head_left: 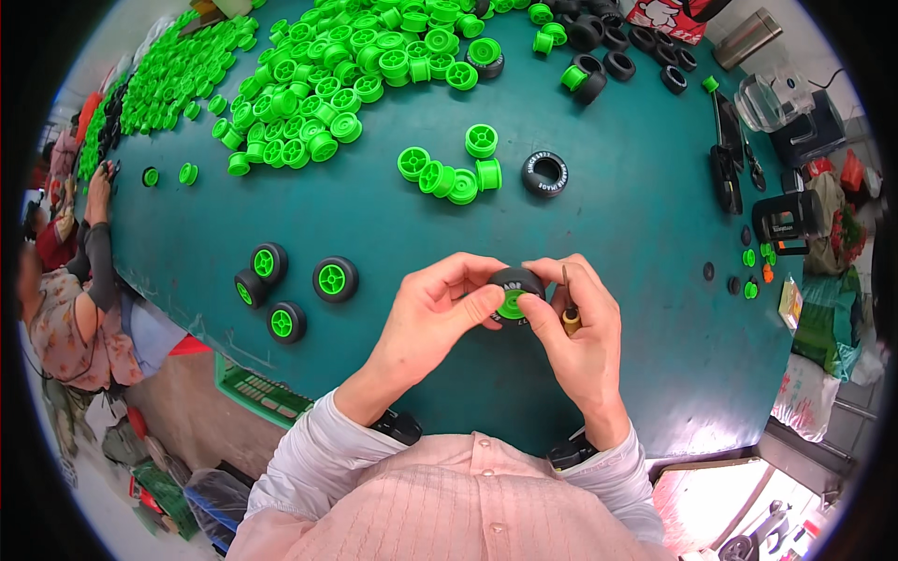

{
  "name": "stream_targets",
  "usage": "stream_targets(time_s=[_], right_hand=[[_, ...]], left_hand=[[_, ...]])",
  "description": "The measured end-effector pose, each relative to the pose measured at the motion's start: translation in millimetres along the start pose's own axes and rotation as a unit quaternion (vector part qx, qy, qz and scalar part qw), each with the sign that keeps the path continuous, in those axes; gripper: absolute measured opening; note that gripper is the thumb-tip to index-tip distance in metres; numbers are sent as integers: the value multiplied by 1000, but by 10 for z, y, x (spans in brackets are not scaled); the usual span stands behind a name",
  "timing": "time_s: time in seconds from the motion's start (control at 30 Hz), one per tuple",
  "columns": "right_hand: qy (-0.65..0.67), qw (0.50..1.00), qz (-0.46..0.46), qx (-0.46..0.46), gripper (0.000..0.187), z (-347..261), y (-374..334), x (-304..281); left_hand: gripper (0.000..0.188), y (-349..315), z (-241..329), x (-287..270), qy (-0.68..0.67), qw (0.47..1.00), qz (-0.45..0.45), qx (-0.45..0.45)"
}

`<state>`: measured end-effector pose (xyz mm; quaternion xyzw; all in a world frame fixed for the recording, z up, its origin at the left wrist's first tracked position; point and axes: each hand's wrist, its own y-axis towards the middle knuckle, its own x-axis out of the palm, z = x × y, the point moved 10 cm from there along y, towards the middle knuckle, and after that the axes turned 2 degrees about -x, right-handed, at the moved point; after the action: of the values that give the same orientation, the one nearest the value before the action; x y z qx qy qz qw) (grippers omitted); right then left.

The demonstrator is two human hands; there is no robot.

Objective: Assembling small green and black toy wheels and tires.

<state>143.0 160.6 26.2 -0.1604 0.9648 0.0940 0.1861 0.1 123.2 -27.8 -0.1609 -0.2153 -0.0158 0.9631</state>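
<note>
Both of my hands hold a small toy wheel (512,305), a black rubber tire around a bright green plastic rim, just above the table. My left hand (423,318) pinches its left side with thumb and fingers. On the opposite side, my right hand (582,337) presses with the thumb, fingers curled behind. Tucked in the right fingers is a slim pointed tool with a yellowish handle (571,320); its exact kind is unclear. Beyond the hands lie several loose green rims (462,185) and one bare black tire (544,174). To the left rest several fitted wheels (335,279).
A big heap of green rims (309,93) covers the far left of the green table (636,234). Black tires (619,64) gather at the far right. A steel flask (748,37) and dark scissors (725,178) lie along the right edge. At far left sits another person (84,318).
</note>
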Motion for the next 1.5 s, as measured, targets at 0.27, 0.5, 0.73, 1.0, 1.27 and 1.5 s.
stream_targets(time_s=[0.27, 0.5, 0.73, 1.0, 1.27, 1.5], right_hand=[[44, 999, 3, 24, 28, -7, -83, 41], [198, 968, -34, 149, 23, 253, -60, 95], [211, 964, 15, 164, 26, 373, -152, 100], [236, 949, -9, 210, 22, 365, -202, 189], [-77, 991, 75, -85, 29, -90, -94, -46], [114, 987, 41, 104, 38, 236, -115, 17]], left_hand=[[29, -27, -51, 6, 2, 1000, -7, 16], [28, 11, -209, 57, -76, 995, -43, -45], [28, 9, -128, 27, -77, 996, 5, -54], [29, 4, -107, -27, -43, 999, -4, 6], [39, 12, -188, 57, -62, 997, -7, -47], [51, -22, -20, -24, -85, 996, 8, 27]])
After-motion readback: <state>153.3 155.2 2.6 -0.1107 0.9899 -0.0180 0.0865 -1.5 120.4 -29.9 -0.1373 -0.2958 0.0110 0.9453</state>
